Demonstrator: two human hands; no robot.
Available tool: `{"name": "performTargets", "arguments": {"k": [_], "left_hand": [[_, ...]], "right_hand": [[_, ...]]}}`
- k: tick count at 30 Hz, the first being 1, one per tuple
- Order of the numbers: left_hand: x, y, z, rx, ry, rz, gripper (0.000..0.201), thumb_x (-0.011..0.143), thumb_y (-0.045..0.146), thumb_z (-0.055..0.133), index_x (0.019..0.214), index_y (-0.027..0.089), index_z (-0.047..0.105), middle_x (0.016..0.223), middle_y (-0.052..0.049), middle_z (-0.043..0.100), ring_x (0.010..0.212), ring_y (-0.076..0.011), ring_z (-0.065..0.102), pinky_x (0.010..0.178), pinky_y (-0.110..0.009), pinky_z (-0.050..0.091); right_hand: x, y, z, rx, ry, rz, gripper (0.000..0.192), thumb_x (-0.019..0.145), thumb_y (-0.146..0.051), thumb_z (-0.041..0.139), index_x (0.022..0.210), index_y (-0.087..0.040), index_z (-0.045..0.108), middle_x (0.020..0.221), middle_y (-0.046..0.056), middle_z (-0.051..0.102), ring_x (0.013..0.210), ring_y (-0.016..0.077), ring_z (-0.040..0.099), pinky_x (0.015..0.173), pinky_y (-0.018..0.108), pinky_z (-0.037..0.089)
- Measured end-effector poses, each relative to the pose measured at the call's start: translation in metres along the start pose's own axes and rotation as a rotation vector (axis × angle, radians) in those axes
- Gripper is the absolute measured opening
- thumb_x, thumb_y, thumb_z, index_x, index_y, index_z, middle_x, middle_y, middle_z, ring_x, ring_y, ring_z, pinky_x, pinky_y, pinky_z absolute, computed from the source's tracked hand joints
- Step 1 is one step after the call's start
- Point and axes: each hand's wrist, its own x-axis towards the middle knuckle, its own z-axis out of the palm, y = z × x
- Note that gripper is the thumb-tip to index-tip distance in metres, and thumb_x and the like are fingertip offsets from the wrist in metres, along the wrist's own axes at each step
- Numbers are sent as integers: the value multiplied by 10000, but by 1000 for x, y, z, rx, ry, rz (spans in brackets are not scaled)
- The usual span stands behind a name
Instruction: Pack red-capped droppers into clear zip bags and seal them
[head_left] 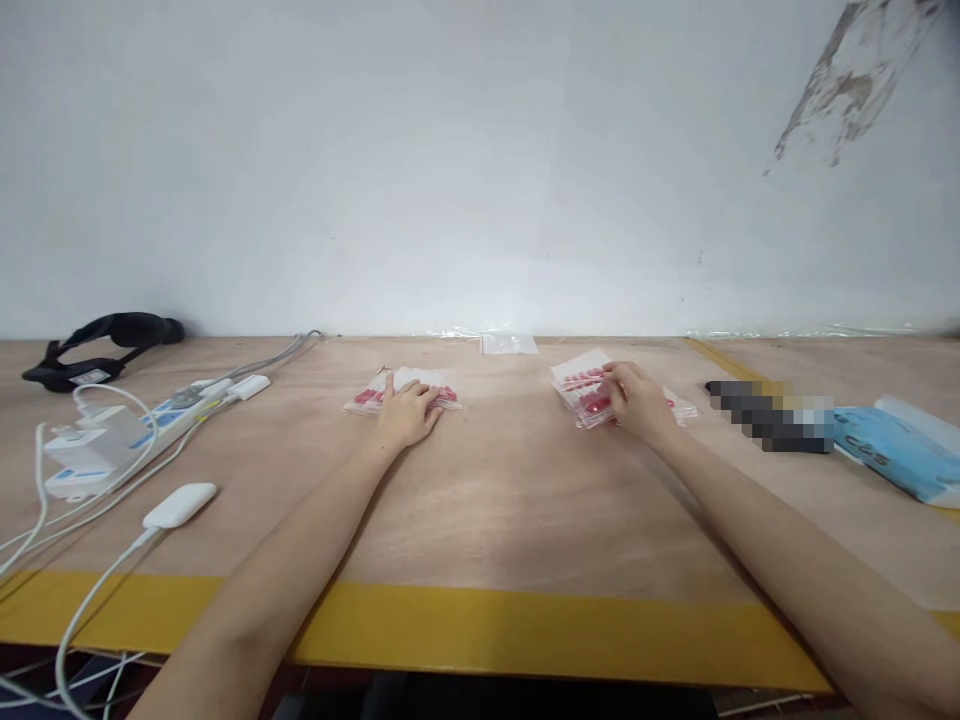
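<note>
My left hand [409, 410] lies with fingers spread on a small pile of clear plastic bags [367, 395] with red pieces inside. My right hand [636, 400] pinches the edge of a small clear plastic bag [583, 380] that also shows red pieces and is slightly tilted. Beneath and to the right of that hand, more such bags [682, 408] rest on the wooden table. What the red pieces are is too small to tell. A flat clear bag [510, 344] lies between the two piles, by the wall.
On the left stand a white power strip [161, 425] with plugs and cables, a white charging case [180, 504] and a black headset-like strap [124, 330]. To the right are a pixelated dark object [772, 415] and a blue pack [904, 450]. Yellow tape [465, 625] edges the table [487, 500].
</note>
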Motion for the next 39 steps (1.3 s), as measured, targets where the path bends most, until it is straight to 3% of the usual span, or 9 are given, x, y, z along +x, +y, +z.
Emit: {"name": "performTargets", "arguments": {"k": [7, 9, 12, 14, 18, 20, 26, 34, 39], "left_hand": [[0, 24, 5, -82, -4, 112, 208, 858, 243, 463, 1003, 251, 612, 975, -50, 630, 1005, -225, 539, 1018, -556, 177], [1, 36, 9, -169, 3, 142, 218, 868, 250, 462, 1019, 239, 619, 978, -59, 630, 989, -220, 553, 987, -504, 290], [2, 59, 14, -351, 19, 128, 249, 868, 252, 471, 1064, 203, 616, 1023, -82, 611, 963, -204, 573, 881, -371, 443], [3, 72, 16, -455, 14, 135, 269, 862, 244, 481, 1093, 180, 602, 1061, -89, 595, 975, -200, 572, 874, -340, 459], [3, 86, 16, -550, -15, 132, 289, 859, 235, 483, 1122, 164, 580, 1121, -91, 574, 1035, -205, 547, 920, -350, 439], [2, 86, 14, -568, -23, 103, 294, 851, 234, 496, 1124, 161, 576, 1130, -91, 574, 1033, -205, 551, 920, -353, 443], [1, 80, 16, -535, 2, 118, 301, 833, 232, 529, 1122, 164, 579, 1133, -96, 572, 1035, -206, 555, 909, -343, 455], [-1, 63, 27, -501, 127, 291, 189, 865, 257, 500, 938, 178, 655, 969, -54, 636, 881, -151, 617, 820, -260, 496], [0, 60, 23, -563, 105, 272, 182, 850, 286, 532, 883, 185, 679, 949, -44, 653, 851, -146, 629, 801, -257, 501]], "right_hand": [[-21, 46, -36, -212, -119, 274, 116, 647, -174, 455, 706, -210, 549, 736, 57, 632, 642, 193, 566, 609, 317, 403], [-22, 41, -43, -324, -144, 305, 118, 629, -198, 484, 712, -211, 568, 706, 56, 634, 651, 212, 562, 623, 339, 375], [-14, 13, -43, -366, -60, 139, 166, 656, -262, 533, 802, -207, 589, 856, 69, 646, 853, 256, 554, 741, 384, 331], [-8, -16, -34, -277, -60, -5, 161, 700, -317, 551, 802, -199, 592, 848, 59, 642, 859, 231, 545, 779, 376, 309], [-2, -67, -1, -133, -340, -321, 207, 736, -361, 572, 865, -204, 611, 883, 48, 634, 867, 197, 527, 764, 332, 299], [-2, -78, 18, -139, -395, -396, 235, 758, -359, 562, 922, -198, 612, 898, 53, 629, 862, 188, 527, 750, 325, 293], [-8, -72, 53, -163, -327, -432, 184, 840, -225, 459, 800, -174, 632, 773, 54, 626, 770, 162, 544, 751, 327, 320], [-20, -63, 59, 199, -278, -295, 196, 857, -216, 436, 948, -189, 608, 918, 76, 603, 797, 158, 569, 707, 286, 457], [-21, -57, 62, 133, -249, -316, 205, 850, -182, 436, 851, -180, 641, 843, 65, 616, 755, 150, 570, 673, 266, 448]]}}
